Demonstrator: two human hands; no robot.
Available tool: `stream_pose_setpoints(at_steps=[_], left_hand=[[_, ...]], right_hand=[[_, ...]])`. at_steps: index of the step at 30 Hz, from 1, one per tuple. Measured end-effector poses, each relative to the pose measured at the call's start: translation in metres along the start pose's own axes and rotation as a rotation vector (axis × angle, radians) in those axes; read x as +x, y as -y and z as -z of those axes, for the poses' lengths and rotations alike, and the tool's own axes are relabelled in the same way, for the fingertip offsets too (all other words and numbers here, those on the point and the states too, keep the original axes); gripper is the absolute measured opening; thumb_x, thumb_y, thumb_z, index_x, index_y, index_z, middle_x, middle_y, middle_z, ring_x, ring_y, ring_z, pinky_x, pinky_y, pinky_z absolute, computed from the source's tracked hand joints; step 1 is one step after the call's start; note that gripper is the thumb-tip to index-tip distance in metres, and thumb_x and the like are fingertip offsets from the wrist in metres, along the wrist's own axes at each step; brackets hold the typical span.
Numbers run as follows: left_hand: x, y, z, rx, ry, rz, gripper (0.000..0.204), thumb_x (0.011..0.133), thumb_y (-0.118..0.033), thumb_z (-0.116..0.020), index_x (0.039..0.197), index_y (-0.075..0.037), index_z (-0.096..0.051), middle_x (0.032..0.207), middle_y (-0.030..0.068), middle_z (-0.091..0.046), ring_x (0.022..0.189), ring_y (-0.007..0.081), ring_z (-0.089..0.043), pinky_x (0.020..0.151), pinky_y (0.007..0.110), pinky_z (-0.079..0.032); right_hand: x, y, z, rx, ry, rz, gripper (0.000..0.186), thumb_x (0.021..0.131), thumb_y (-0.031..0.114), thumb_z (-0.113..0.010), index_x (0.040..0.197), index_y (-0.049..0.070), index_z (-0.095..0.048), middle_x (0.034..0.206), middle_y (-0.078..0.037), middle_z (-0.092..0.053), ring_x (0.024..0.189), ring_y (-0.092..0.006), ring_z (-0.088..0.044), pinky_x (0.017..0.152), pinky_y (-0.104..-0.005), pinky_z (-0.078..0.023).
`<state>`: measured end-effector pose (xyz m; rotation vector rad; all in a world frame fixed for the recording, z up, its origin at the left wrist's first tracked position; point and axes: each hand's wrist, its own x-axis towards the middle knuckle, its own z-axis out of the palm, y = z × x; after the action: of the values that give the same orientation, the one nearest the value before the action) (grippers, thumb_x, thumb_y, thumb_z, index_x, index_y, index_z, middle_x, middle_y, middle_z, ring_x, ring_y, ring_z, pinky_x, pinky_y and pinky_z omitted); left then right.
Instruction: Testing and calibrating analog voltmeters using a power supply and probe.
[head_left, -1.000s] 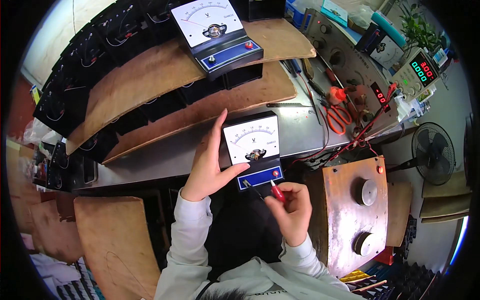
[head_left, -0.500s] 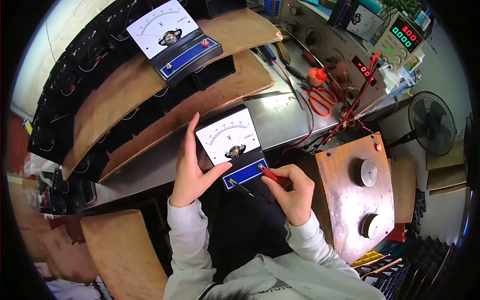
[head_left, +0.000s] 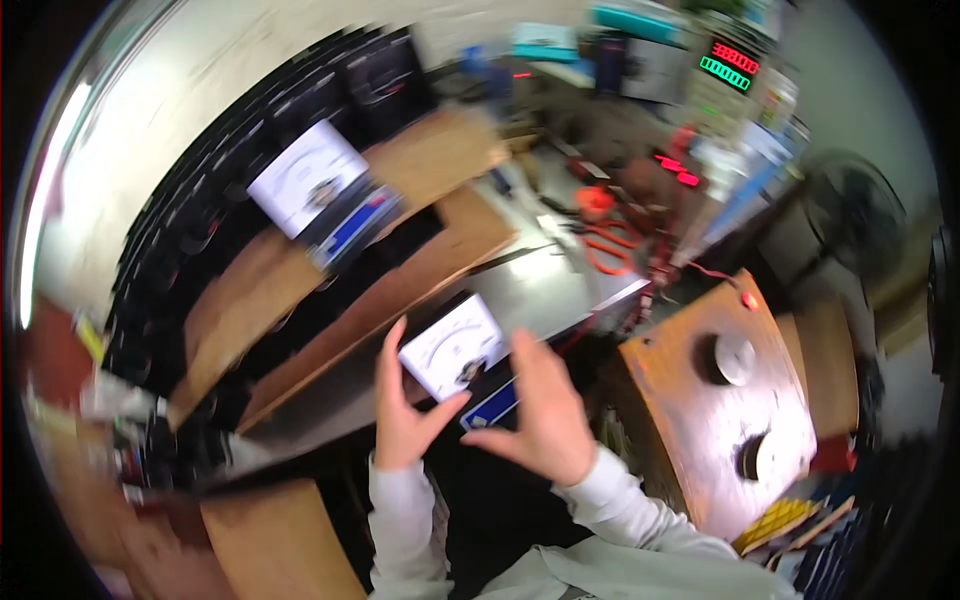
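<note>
A voltmeter [head_left: 452,345] with a white dial face and a blue strip [head_left: 490,406] on its black lower part is tilted above my lap. My left hand [head_left: 408,420] grips its left side, thumb over the front and fingers along the edge. My right hand [head_left: 545,415] is at the lower right of the meter, fingers stretched upward and thumb spread apart. It covers part of the blue strip and the right terminal. Motion blur hides whether that hand touches the meter. No clip or lead shows in either hand.
Another meter [head_left: 312,180] sits on a wooden board [head_left: 440,150], with rows of black meter housings [head_left: 200,225] behind. Orange-handled scissors [head_left: 606,250], tangled leads and a lit power supply [head_left: 728,68] occupy the bench's right. A wooden box with two round metal knobs [head_left: 733,360] stands nearer; a fan [head_left: 855,210] is beyond.
The view has shifted and blurred. My right hand has let go of the red clip and opened beside the meter. The black clip on the left terminal is no longer visible.
</note>
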<state>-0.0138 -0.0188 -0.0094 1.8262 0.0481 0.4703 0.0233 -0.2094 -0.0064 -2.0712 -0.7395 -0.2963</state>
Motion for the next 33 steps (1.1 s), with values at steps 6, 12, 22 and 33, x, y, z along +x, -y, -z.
stream_pose_setpoints(at_steps=[6,12,22,33], left_hand=[[-0.058,-0.031,-0.058,0.561,0.177,-0.366,0.099,0.076,-0.026,-0.086,0.153,0.001,-0.031,0.145,0.026,-0.042,0.13,0.0436,-0.043,0.103,0.05,-0.047],[-0.088,-0.034,-0.126,0.29,0.462,-0.314,0.057,0.09,-0.013,-0.072,0.143,-0.005,-0.053,0.127,0.0198,-0.061,0.12,0.0375,-0.058,0.104,0.042,-0.046],[-0.075,-0.034,-0.13,0.296,0.715,-0.293,0.039,0.091,-0.011,-0.071,0.129,-0.005,-0.065,0.119,0.0175,-0.066,0.111,0.0362,-0.062,0.097,0.041,-0.05],[-0.095,-0.025,-0.134,0.316,0.926,-0.197,0.036,0.093,-0.012,-0.068,0.129,-0.004,-0.065,0.118,0.0183,-0.066,0.109,0.0363,-0.063,0.095,0.04,-0.05]], right_hand=[[-0.075,-0.03,0.007,0.17,-0.116,-0.254,0.121,0.066,0.038,-0.089,0.154,-0.009,-0.02,0.144,-0.032,-0.042,0.128,-0.0458,-0.048,0.109,-0.0467,-0.039],[-0.188,-0.107,0.155,-0.756,-0.51,-0.768,0.117,0.059,0.039,-0.09,0.145,-0.013,-0.03,0.123,-0.028,-0.054,0.106,-0.0441,-0.057,0.093,-0.0501,-0.047],[-0.243,-0.153,0.205,-1.033,-0.774,-1.059,0.116,0.062,0.047,-0.088,0.146,-0.011,-0.032,0.121,-0.026,-0.053,0.114,-0.0418,-0.053,0.1,-0.0465,-0.045],[-0.239,-0.159,0.204,-1.087,-0.777,-1.033,0.116,0.062,0.049,-0.088,0.146,-0.011,-0.033,0.124,-0.025,-0.052,0.115,-0.0414,-0.052,0.099,-0.0476,-0.045]])
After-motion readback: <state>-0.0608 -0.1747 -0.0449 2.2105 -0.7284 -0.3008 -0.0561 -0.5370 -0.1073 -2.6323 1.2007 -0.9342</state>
